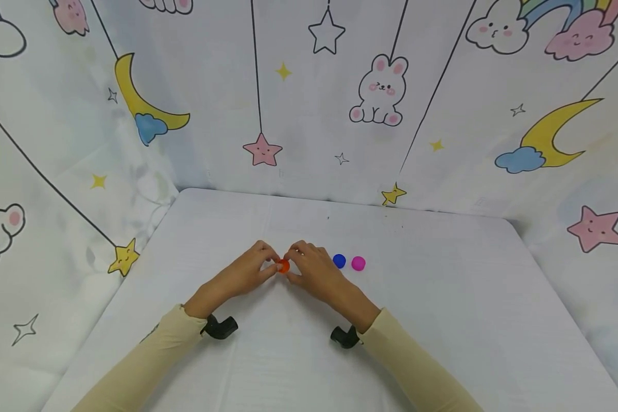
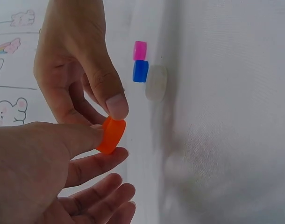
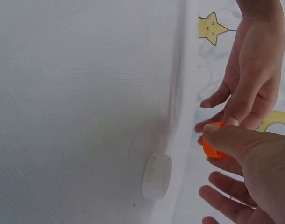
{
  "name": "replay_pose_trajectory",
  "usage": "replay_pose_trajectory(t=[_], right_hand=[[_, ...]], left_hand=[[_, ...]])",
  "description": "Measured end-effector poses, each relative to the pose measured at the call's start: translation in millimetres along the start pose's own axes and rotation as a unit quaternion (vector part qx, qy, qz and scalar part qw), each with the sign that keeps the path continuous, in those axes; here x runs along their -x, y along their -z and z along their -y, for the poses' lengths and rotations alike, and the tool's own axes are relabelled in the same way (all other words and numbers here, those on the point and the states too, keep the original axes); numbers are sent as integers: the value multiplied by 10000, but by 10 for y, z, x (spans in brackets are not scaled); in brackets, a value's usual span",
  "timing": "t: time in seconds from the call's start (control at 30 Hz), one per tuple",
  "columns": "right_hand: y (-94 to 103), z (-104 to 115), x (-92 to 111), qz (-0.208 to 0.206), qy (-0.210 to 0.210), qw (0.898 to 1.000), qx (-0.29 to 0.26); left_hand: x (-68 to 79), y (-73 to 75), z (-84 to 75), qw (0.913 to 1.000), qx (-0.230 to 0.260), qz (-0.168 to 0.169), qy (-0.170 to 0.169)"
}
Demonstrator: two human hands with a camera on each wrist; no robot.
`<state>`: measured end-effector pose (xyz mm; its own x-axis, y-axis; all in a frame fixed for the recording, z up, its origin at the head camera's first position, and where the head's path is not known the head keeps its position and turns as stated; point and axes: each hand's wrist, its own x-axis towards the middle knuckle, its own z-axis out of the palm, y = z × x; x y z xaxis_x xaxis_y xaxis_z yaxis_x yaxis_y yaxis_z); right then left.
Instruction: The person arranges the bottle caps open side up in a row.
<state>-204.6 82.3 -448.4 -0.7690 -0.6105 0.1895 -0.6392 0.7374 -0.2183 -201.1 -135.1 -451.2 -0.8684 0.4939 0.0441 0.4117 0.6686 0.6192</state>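
Observation:
A small orange bottle cap [image 1: 284, 266] is between my two hands near the middle of the table. My left hand [image 1: 247, 270] pinches it from the left with thumb and fingers. From the other side, my right hand [image 1: 316, 272] pinches the same cap. In the left wrist view the cap [image 2: 111, 135] is tilted, the right thumb at its upper edge; the lower left fingers stay spread. The right wrist view shows the cap [image 3: 211, 141] partly covered by the right thumb.
Just right of the right hand, a blue cap [image 1: 339, 261] and a pink cap [image 1: 358, 263] lie side by side. A white cap [image 3: 157, 176] also lies on the white table [image 1: 443, 309]. Behind rises a patterned cloth backdrop [image 1: 211, 86].

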Motion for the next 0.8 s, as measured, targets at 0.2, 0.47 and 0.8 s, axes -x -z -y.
replay_pose_trajectory(t=[0.2, 0.47, 0.8], right_hand=[[5, 2, -13, 178, -51, 9998, -30], [-19, 6, -22, 621, -87, 9980, -129], [-59, 30, -15, 547, 24, 9984, -173]], left_hand=[[18, -1, -19, 9999, -135, 76, -9], [23, -13, -25, 9986, -417, 309, 55], [41, -54, 13, 9959, -876, 186, -126]])
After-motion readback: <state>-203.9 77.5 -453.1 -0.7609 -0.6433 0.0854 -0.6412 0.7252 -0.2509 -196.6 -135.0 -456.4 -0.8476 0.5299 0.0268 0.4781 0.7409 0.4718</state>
